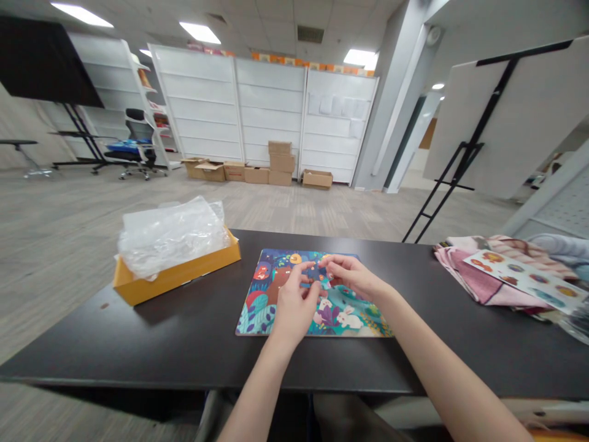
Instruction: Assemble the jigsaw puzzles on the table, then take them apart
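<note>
Colourful cardboard, a picture puzzle [276,301], is laid flat on the dark desk [138,344], right in front of the person. A small blue puzzle piece [314,274] is pinched over the upper middle of the puzzle, and it is gripped from both sides: the left hand [294,307] is curled with thumb and fingers closed on it, and the right hand [352,276] is closed on it from the other side. Off to the left, a yellow box [175,276] is seen on the desk, with crumpled clear plastic [170,236] piled in it. At the right edge, pink cloth [478,276] is spread out, with a sticker sheet [524,273] laid on top.
</note>
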A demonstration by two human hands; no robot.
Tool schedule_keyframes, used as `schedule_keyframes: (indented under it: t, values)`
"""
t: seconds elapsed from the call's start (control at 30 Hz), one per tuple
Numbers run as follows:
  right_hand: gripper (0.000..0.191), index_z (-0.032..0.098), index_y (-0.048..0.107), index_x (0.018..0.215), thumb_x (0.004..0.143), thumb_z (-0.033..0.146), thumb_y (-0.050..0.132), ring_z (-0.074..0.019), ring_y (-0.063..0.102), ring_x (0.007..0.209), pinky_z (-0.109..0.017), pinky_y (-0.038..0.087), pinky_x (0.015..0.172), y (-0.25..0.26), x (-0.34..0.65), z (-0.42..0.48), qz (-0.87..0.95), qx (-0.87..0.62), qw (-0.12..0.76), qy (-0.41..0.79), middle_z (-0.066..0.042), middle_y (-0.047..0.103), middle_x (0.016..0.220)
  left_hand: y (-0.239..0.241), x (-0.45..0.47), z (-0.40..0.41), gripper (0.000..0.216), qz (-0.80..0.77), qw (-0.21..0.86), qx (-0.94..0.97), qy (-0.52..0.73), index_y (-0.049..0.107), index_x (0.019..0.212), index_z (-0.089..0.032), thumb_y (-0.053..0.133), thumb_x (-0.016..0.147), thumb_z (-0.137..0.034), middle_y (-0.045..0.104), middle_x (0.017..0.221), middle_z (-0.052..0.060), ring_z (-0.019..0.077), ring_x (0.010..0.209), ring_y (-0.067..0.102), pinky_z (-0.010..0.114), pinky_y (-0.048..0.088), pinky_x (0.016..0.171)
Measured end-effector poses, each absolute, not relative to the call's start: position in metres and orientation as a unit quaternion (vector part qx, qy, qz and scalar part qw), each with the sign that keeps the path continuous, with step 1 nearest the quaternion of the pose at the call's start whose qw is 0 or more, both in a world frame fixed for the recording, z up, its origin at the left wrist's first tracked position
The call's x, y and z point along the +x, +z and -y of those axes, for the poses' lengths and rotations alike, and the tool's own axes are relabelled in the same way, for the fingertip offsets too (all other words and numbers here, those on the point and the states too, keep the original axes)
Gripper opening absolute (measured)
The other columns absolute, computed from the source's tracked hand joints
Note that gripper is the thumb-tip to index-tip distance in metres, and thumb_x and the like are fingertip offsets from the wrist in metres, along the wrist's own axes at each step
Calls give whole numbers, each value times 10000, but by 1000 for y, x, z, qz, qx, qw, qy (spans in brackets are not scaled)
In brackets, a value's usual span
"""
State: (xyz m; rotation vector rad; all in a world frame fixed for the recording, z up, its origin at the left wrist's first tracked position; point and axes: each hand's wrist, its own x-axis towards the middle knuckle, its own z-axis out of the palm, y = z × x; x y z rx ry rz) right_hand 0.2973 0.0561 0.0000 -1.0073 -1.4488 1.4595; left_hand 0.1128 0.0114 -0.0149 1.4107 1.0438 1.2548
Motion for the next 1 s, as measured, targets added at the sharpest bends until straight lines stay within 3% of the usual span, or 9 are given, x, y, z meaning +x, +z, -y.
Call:
schedule_keyframes:
  t: [0.27, 0.4, 0.53, 0.67, 0.8, 1.0]
  values:
    - [462, 209, 714, 1079, 749, 503, 848, -98, 620, 672, -209, 519, 610, -11, 301, -61, 589, -382, 370, 608, -1, 704, 863, -16, 109, -14, 230, -462, 390, 617, 504, 628, 1086, -175, 591, 887, -282, 643, 655, -34, 131, 568, 635, 216, 487, 574]
    - [463, 187, 706, 1058, 711, 443, 875, -86, 578, 595, -197, 457, 546, -8, 308, -64, 623, -393, 382, 558, 18, 694, 751, -18, 108, -14, 281, -452, 377, 637, 497, 604, 1182, -184, 571, 907, -232, 732, 832, 20, 162, 745, 726, 256, 558, 720]
    - [504, 196, 679, 1026, 691, 542, 825, -79, 506, 473, -210, 380, 428, -14, 325, -76, 606, -492, 443, 441, 3, 710, 762, -18, 105, -8, 347, -481, 315, 694, 433, 575, 1271, -207, 560, 925, -190, 746, 1119, 80, 198, 899, 745, 328, 575, 834]
    - [514, 193, 656, 966, 669, 595, 774, -135, 586, 521, -252, 447, 469, -24, 338, -87, 608, -561, 450, 336, -32, 733, 742, -14, 103, 2, 228, -503, 189, 788, 303, 652, 1134, -214, 522, 954, -164, 743, 1141, 82, 252, 1035, 708, 386, 545, 915]
    - [450, 186, 665, 952, 717, 563, 732, -151, 586, 489, -274, 458, 466, -31, 336, -89, 634, -576, 422, 297, -34, 728, 696, -12, 105, 8, 252, -480, 88, 841, 234, 650, 1187, -192, 515, 975, -178, 727, 1138, 106, 297, 1107, 659, 447, 512, 967]
    - [261, 189, 730, 926, 771, 399, 738, -169, 664, 612, -281, 522, 608, -32, 329, -87, 680, -596, 378, 199, -38, 747, 745, -11, 109, 8, 249, -471, 48, 860, 189, 663, 1157, -180, 473, 996, -161, 708, 1109, 96, 296, 1106, 621, 444, 492, 965]
